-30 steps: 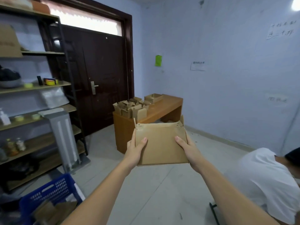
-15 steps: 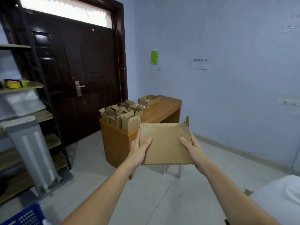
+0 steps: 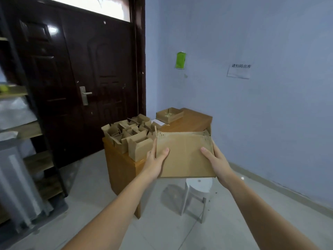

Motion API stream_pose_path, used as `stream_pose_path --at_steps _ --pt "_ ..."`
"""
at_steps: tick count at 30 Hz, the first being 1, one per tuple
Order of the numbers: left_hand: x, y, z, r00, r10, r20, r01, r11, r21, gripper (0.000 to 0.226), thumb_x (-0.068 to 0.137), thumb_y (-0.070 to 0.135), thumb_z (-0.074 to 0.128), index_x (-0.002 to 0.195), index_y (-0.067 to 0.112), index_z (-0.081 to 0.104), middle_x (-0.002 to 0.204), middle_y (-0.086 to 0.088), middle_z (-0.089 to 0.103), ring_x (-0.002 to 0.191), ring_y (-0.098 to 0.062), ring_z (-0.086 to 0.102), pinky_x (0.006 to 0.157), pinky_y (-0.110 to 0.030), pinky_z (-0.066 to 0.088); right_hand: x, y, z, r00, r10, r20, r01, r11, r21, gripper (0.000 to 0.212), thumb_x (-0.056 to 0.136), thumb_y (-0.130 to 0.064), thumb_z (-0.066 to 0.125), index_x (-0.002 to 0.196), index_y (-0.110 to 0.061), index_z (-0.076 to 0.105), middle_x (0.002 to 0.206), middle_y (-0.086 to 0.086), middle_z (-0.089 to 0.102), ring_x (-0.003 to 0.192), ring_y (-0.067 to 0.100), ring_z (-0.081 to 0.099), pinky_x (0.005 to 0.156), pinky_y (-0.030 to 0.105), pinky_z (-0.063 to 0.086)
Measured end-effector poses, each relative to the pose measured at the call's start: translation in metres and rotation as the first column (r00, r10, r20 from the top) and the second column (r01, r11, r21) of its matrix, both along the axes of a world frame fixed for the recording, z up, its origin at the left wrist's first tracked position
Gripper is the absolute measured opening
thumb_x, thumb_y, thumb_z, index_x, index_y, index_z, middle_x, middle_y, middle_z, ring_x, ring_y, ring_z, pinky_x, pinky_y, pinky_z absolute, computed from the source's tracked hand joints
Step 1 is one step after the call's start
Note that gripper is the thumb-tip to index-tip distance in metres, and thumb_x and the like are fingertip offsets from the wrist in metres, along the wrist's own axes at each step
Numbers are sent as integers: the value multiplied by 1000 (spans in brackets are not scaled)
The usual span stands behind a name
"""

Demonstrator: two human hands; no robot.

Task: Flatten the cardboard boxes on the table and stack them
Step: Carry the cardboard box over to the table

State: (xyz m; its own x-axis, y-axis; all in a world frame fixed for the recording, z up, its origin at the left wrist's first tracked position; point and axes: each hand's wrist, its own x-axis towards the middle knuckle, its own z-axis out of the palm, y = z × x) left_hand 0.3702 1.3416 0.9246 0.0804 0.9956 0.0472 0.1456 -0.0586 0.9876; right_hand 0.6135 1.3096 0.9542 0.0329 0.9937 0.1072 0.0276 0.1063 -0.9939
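- Here, at frame centre, left hand (image 3: 154, 164) and right hand (image 3: 217, 162) grip the flat box (image 3: 184, 156) by its short ends, thumbs on top.
- Its long axis runs left-right; the counter (image 3: 193, 121) lies beyond, toward upper centre.

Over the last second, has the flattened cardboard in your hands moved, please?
Yes: the flattened cardboard has come closer to the wooden table, now overlapping its near end.

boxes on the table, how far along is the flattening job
Done: seemingly just the flattened box, no stack visible. In hand: left hand and right hand hold it in front of the table. Left: the cluster of upright boxes and the shallow open box.
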Motion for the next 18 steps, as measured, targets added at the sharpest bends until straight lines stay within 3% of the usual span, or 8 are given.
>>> stream_pose_path --at_steps 5,13,18 --pt "32 102 -8 999 4 40 -4 1000 0 92 73 87 53 154 62 19 145 11 36 140 -22 40 119 -51 31 28 99 -2 1000 11 8 -11 1000 12 45 93 -45 68 135 -53 53 128 -17 67 114 7 67 80 18 56" --pt "94 260 -21 998 -35 45 37 999 -39 94 69 94 53 151 67 17 145 10 35 141 -20 38 121 -54 29 93 252 -9 999 -27 40 29 998 -47 47 95 -47 66 138 -53 50 125 -17 68 109 9 69 78 23 59" --pt "123 364 -33 1000 -12 22 12 999 -30 87 73 91 52 149 71 14 141 15 36 127 -9 39 115 -40 29 125 364 -27 998 -14 61 19 997 -77 47 93 -51 65 136 -60 48 120 -24 68 105 2 68 81 24 56"
